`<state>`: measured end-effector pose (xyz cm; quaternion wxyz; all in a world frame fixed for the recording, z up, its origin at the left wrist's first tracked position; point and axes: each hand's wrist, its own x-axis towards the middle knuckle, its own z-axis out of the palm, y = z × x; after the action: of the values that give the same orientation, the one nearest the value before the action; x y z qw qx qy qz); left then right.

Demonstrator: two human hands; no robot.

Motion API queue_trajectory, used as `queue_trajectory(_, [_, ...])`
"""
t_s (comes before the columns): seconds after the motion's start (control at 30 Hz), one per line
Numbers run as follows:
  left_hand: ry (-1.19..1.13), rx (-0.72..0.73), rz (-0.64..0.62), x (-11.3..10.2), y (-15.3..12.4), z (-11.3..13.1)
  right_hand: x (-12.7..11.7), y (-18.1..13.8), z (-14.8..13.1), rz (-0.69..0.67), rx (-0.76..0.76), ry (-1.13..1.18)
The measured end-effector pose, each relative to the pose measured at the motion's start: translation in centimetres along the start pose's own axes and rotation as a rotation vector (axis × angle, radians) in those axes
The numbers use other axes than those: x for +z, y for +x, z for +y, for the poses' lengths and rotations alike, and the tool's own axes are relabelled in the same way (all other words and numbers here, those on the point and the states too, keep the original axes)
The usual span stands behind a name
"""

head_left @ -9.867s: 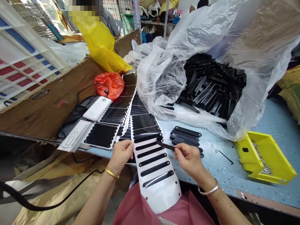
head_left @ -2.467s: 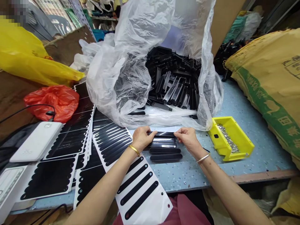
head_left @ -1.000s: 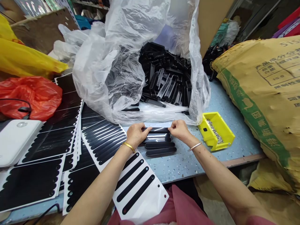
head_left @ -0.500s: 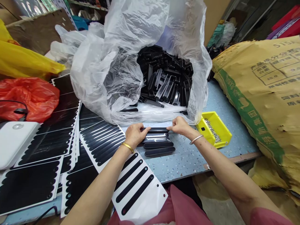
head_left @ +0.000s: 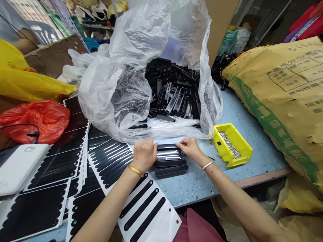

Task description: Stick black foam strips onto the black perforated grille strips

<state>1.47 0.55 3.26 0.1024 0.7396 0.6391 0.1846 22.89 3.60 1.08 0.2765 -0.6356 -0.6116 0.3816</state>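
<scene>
Head view: right hand (head_left: 191, 148) pinches a black strip (head_left: 167, 147); left hand (head_left: 144, 156), fingers curled, meets its left end, grip unclear.

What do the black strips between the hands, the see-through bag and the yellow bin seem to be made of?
Black strips: probably plastic; some throw bright glossy reflections, others look duller, so a different surface or coating is possible.
See-through bag: thin, shiny plastic film, judging by its crumples and translucency.
Yellow bin: likely rigid moulded plastic, smooth and evenly coloured, with straight, firm walls.
</scene>
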Motion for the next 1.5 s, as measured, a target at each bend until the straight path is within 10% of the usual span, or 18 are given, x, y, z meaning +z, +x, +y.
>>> queue_trajectory(0.17, [-0.094, 0.547, -0.021, 0.9, -2.0, 4.7, 0.2, -0.1, 0.8, 0.02, -0.227, -0.195])
queue_trajectory(0.43, [-0.113, 0.345, -0.026, 0.6, -3.2, 1.7, 0.1, 0.0, 1.3, -0.019, -0.336, -0.33])
queue_trajectory(0.73, [-0.454, -0.291, -0.059, -2.4, -3.3, -3.5, -2.0, -1.0, 0.5, 0.169, -0.371, -0.185])
queue_trajectory(0.93, [-0.62, -0.14, 0.142, 1.8, -3.2, 0.3, 2.2, -2.8, -0.5, 0.233, -0.368, -0.038])
queue_trajectory(1.3, [-0.457, 0.146, -0.196, -1.0, -6.5, -3.1, -3.0, -4.8, 2.0, 0.132, -0.488, -0.095])
queue_trajectory(1.5, [-0.433, 0.174, -0.32, 0.1, -4.6, -2.4, -0.8, -4.8, 3.5, 0.091, -0.701, -0.253])
